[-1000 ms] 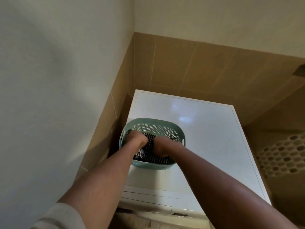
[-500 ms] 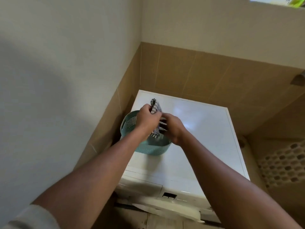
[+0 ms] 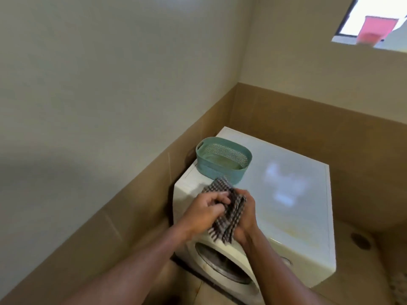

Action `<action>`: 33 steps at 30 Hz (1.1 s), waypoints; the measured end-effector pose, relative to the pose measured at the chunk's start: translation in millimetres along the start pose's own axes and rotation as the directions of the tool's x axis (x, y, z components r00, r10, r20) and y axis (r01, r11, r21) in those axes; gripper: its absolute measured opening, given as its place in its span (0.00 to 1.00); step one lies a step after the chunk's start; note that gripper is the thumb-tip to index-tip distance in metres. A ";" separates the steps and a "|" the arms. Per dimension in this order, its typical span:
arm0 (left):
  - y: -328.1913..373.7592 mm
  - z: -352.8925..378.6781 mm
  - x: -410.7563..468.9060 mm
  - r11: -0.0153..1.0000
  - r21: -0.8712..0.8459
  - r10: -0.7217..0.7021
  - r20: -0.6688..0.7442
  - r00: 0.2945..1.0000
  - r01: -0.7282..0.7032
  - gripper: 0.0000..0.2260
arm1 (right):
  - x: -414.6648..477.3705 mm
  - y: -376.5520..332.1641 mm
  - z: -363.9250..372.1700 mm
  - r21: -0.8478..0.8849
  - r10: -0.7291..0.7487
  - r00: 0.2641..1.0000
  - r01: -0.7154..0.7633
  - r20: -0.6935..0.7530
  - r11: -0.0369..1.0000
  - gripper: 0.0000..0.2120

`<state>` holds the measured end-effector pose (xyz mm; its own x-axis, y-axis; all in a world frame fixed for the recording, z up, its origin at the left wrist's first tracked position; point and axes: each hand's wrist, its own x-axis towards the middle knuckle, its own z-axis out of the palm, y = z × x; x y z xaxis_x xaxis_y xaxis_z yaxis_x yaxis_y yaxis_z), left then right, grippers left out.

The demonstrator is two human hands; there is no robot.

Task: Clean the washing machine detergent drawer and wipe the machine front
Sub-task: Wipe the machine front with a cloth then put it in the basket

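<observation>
A white front-loading washing machine (image 3: 293, 194) stands in the tiled corner, its round door (image 3: 222, 267) facing me. On its top, at the back left, sits a teal perforated basket (image 3: 220, 170). In front of the machine's upper left front, both hands hold a black-and-white checked cloth (image 3: 229, 212). My left hand (image 3: 204, 214) grips the cloth's left part with curled fingers. My right hand (image 3: 246, 219) cups and holds its right side. The detergent drawer is hidden behind my hands.
Cream walls with a tan tile band (image 3: 132, 194) close in on the left and behind the machine. A high window (image 3: 374, 23) is at the upper right. A floor drain (image 3: 360, 241) lies to the right of the machine.
Both hands lifted the checked cloth out of the teal basket and brought it down in front of the machine. The view has pulled back and swung right.
</observation>
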<state>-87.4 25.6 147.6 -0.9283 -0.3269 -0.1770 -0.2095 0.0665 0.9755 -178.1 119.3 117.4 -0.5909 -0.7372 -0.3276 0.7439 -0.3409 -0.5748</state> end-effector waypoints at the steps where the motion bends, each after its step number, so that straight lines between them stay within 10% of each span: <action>1: -10.1 0.7 -11.5 0.999 0.006 -0.032 -0.038 0.999 0.033 0.11 | -10.6 13.5 -11.0 0.019 0.023 0.999 -0.022 -0.046 1.000 0.23; 5: -54.3 -7.1 -37.3 0.990 0.131 -0.030 -0.091 0.995 0.042 0.12 | -28.5 45.2 -41.8 -0.091 -0.212 0.947 0.195 -0.239 0.976 0.28; 8: -80.9 -21.2 -28.6 0.972 0.234 0.014 -0.086 0.996 0.007 0.14 | -19.9 48.3 -52.2 -0.427 -0.596 0.778 0.477 -0.202 0.768 0.26; 12: -125.8 -35.6 17.6 0.940 0.335 0.119 -0.129 0.984 -0.070 0.15 | 34.4 74.1 -101.7 -0.981 -0.702 0.691 0.188 0.171 -0.054 0.32; 15: -185.5 -44.3 50.7 0.924 0.364 0.172 -0.119 0.978 -0.118 0.18 | 86.8 118.8 -150.2 -0.733 -0.567 0.751 -0.168 0.338 -0.659 0.35; 25: -276.3 -108.6 101.8 0.854 0.386 0.454 -0.225 0.862 -0.348 0.30 | 234.1 193.0 -92.8 -0.302 -0.378 0.630 -0.230 0.678 -0.925 0.31; 33: -328.2 -127.9 116.8 0.815 0.443 0.487 -0.172 0.857 -0.374 0.27 | 235.6 191.6 -145.5 0.178 0.152 0.740 0.044 0.655 -0.983 0.27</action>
<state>-87.8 -155.0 -176.6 -0.8443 -0.4096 0.3455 0.0403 0.5943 0.8032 -220.2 -34.8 -179.0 -0.1204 -0.9796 0.1611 -0.7016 0.1988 0.6843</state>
